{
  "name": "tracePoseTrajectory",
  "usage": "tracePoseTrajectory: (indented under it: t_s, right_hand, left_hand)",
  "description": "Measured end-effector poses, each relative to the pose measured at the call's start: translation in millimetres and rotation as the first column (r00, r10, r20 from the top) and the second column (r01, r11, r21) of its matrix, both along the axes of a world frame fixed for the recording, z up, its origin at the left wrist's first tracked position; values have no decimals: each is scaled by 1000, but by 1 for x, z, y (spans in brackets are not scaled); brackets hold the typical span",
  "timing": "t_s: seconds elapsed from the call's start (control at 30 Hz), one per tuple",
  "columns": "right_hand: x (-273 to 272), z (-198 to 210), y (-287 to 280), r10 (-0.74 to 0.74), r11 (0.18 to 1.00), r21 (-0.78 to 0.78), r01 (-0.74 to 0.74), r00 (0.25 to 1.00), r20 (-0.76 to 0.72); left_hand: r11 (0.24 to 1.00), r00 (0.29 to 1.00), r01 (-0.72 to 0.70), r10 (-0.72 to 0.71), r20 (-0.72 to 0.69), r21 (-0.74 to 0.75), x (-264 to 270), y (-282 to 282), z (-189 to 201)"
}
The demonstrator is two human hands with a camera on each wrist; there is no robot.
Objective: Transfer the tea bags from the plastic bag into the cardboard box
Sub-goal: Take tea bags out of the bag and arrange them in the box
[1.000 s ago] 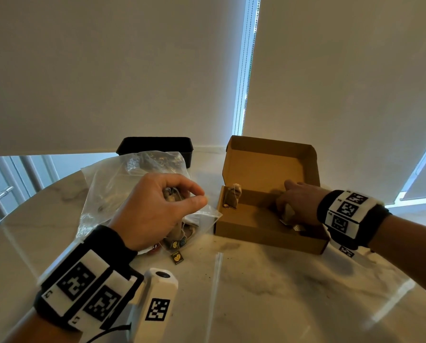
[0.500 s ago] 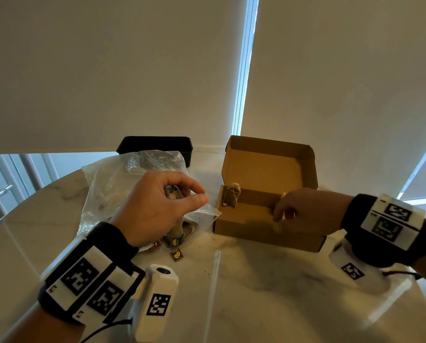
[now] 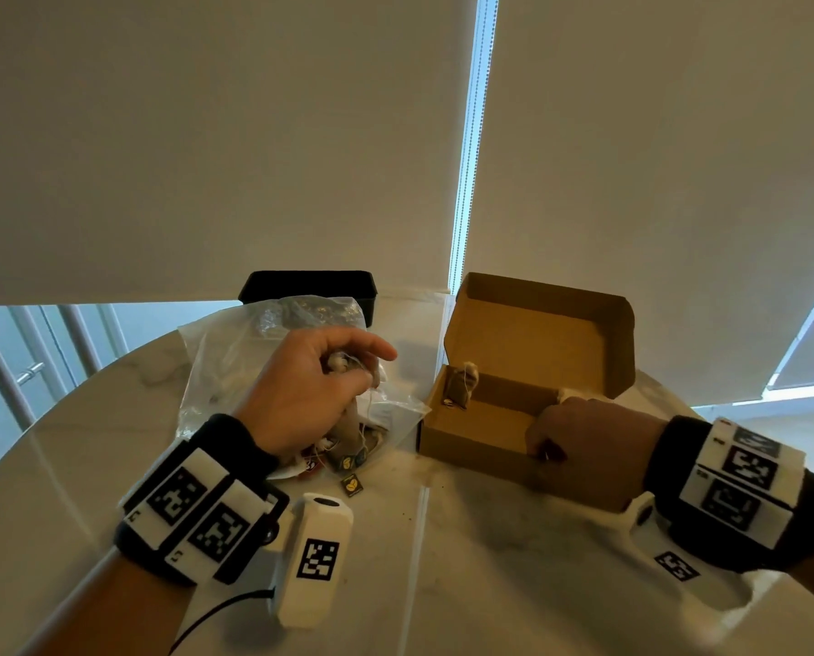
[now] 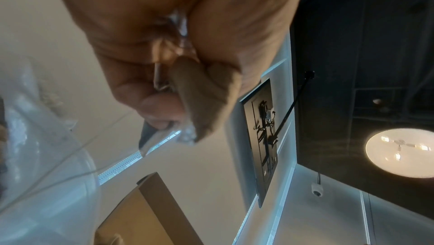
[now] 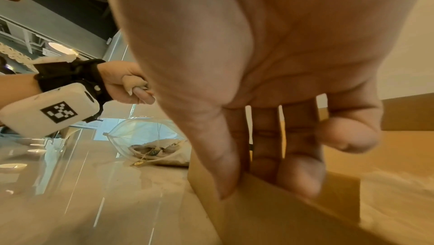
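From the head view, I am seeing my left hand hovering over the plastic bag, which is lying on the left of the marble worktop; its grip is closing around a tea bag that is hanging down from the fist toward the bag's mouth. More tea bags are sitting in a heap at the near end of the plastic bag, and one small dark tag is lying on the worktop just beside it. The cardboard box is standing open to the right, lid raised at the far side, with one tea bag in the box leaning in its far left corner. My right hand is resting at the near right wall of the box, fingers bent down over the edge and holding nothing that I can make out. A black container is sitting beyond the plastic bag. From the left wrist view, I am seeing the curled fingers clamping the brownish tea bag against the palm, with the box lid below. From the right wrist view, my right hand is showing an open palm, its fingertips touching the box wall, nothing held in its grip, while the left hand is holding its tea bag above the plastic bag.
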State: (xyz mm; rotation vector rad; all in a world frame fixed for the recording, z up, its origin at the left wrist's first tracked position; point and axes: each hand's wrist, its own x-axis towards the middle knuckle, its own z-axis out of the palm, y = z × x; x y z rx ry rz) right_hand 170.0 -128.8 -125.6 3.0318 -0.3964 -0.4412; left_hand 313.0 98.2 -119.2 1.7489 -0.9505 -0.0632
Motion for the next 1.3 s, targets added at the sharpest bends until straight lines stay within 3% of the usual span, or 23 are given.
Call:
tracePoseTrajectory:
  t_s: [0.13, 0.23, 0.3, 0.47, 0.63, 0.77, 0.87, 0.97, 1.07, 1.17, 1.3]
  right_hand:
    - [5, 21, 11, 26, 992, 115, -43, 990, 138]
    - [18, 35, 32, 39, 942, 286, -177, 902, 430]
    - [29, 38, 48, -21, 870, 432, -236, 859, 512]
    - [49, 39, 70, -101, 628, 687, -365, 837, 537]
    - [56, 32, 65, -281, 394, 822, -412, 797, 535]
    - [58, 30, 59, -433, 128, 910, -395, 803, 409]
    - [58, 27, 66, -460, -1, 923, -384, 820, 341]
    - [61, 17, 76, -467, 6, 914, -406, 807, 362]
    - [60, 15, 81, -476, 35, 910, -412, 794, 378]
    - [60, 12, 83, -365, 140, 905, -401, 829, 424]
    - [61, 6, 96, -91, 372, 857, -356, 905, 415]
  left_hand:
    - [996, 996, 78, -79, -32, -38, -1, 4, 6]
    - [982, 984, 160, -167, -62, -100, -4, 8, 12]
    - [970, 974, 209, -218, -69, -121, -6, 10, 15]
    - [957, 962, 257, -267, -60, -134, -2, 12, 15]
    - [969, 977, 162, -184, -110, -184, 10, 18, 15]
    - [988, 996, 10, -24, -90, -154, 17, 24, 17]
    - [994, 995, 43, -52, -88, -97, 7, 21, 19]
    - [992, 990, 99, -106, -90, -80, -5, 14, 20]
    - [993, 993, 69, -78, -91, -99, -7, 10, 19]
    - [993, 996, 33, -42, -82, -114, -5, 11, 18]
    - [987, 993, 20, -38, -111, -160, -2, 11, 19]
